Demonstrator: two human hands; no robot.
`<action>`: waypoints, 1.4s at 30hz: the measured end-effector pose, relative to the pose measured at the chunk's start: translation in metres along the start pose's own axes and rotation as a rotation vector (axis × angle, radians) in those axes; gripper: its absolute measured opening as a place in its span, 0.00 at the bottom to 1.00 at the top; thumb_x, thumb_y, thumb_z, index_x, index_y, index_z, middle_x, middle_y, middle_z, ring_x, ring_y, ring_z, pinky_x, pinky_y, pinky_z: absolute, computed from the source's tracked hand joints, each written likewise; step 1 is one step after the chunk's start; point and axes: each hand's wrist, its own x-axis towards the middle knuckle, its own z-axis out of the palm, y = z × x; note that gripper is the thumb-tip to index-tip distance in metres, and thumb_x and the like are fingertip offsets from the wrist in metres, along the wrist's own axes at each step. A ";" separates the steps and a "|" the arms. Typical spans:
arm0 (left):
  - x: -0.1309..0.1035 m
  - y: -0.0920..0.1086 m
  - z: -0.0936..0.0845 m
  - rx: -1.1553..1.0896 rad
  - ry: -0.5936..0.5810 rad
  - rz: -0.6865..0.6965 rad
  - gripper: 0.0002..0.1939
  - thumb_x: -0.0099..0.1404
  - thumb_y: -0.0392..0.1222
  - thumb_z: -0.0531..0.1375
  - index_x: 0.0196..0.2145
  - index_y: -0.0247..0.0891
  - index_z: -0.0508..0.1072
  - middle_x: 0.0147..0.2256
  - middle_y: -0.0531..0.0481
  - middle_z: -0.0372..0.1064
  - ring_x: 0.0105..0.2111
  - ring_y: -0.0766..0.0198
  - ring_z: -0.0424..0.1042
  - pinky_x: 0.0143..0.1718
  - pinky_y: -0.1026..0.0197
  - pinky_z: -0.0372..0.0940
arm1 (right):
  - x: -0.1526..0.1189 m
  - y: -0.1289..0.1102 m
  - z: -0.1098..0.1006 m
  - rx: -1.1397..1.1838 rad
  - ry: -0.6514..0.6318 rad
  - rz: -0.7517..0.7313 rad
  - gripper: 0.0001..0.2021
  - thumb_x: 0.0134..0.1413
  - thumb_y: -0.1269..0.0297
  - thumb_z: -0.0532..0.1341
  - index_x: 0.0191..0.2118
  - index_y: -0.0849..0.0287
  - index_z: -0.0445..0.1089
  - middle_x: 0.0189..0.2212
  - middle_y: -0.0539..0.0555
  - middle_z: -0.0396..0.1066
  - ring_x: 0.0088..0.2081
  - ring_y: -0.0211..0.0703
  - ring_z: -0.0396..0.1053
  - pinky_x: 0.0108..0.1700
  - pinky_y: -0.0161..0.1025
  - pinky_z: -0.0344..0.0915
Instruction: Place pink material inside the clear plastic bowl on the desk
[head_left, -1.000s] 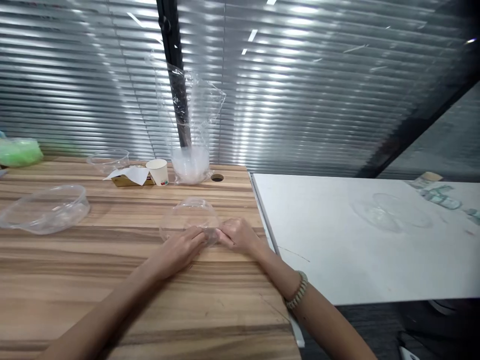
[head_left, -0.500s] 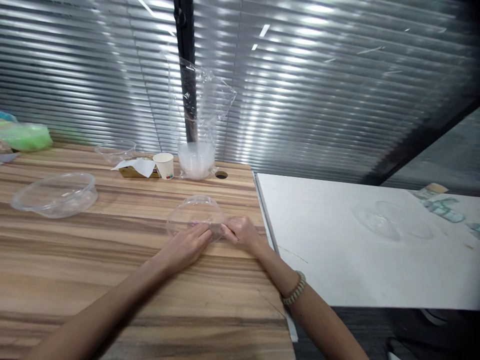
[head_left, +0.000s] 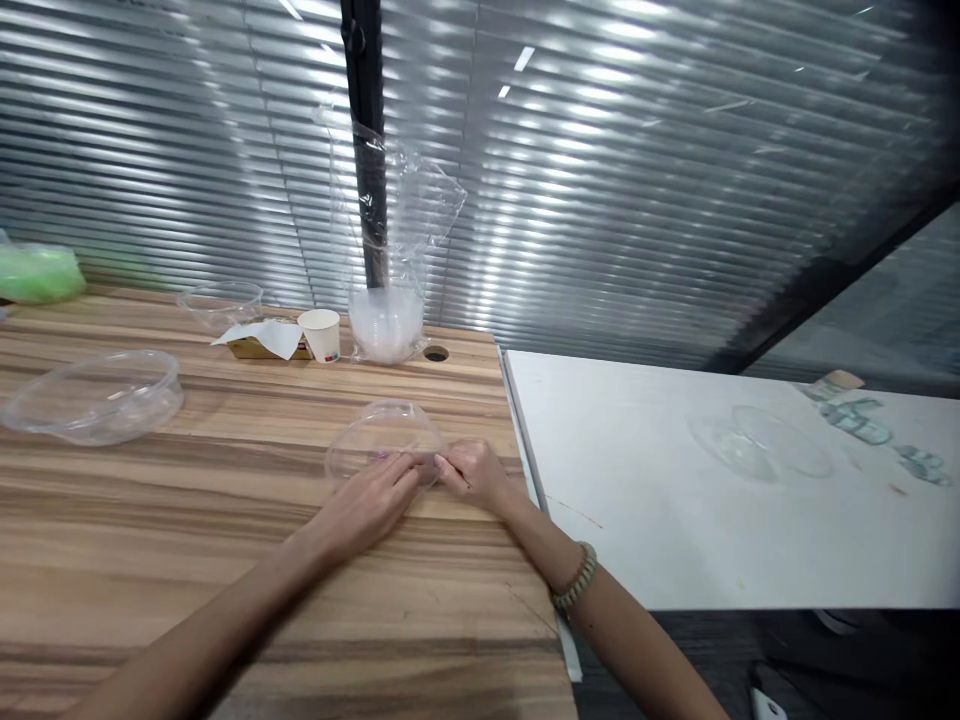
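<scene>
A clear round plastic container (head_left: 382,425) rests on the wood-grain table, between and beyond my hands. Something small and purple shows through its front part, too blurred to name. My left hand (head_left: 379,493) is closed on the container's near rim, fingers bent over it and the thumb out of sight. At the right front of the same rim, my right hand (head_left: 476,472) is a fist with the thumb pressing against the edge. The fingertips of both hands almost meet there. A beaded bracelet (head_left: 576,578) circles my right wrist.
An open clear container (head_left: 97,400) lies at the left, another (head_left: 221,303) behind it. A small box with white paper (head_left: 266,340), a paper cup (head_left: 321,335) and bagged clear bowls (head_left: 386,322) stand along the back. On the white table (head_left: 637,540) lie clear plastic pieces (head_left: 750,445).
The whole view has shifted slightly, so the tables and hands appear a little further left. Both hands keep their place on the container's rim.
</scene>
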 end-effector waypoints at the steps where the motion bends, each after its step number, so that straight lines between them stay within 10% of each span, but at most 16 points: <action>1: -0.001 0.000 0.001 -0.006 0.006 0.000 0.14 0.66 0.32 0.46 0.46 0.35 0.65 0.47 0.41 0.65 0.47 0.56 0.66 0.47 0.52 0.64 | 0.000 0.001 0.001 -0.004 -0.011 0.001 0.19 0.59 0.68 0.46 0.19 0.60 0.61 0.16 0.52 0.65 0.20 0.36 0.61 0.26 0.35 0.51; 21: -0.006 0.020 0.007 0.042 -0.016 -0.096 0.29 0.69 0.49 0.45 0.60 0.26 0.49 0.57 0.32 0.57 0.58 0.52 0.57 0.54 0.50 0.59 | 0.000 0.003 -0.002 0.008 -0.013 0.041 0.21 0.60 0.67 0.46 0.17 0.61 0.61 0.15 0.52 0.62 0.19 0.35 0.57 0.25 0.35 0.48; 42: -0.016 0.015 0.016 0.308 0.025 -0.141 0.32 0.67 0.55 0.45 0.57 0.24 0.58 0.57 0.33 0.56 0.58 0.48 0.54 0.59 0.47 0.49 | 0.002 -0.001 -0.001 0.054 -0.002 -0.001 0.18 0.59 0.69 0.46 0.18 0.60 0.58 0.14 0.50 0.59 0.18 0.35 0.54 0.25 0.35 0.48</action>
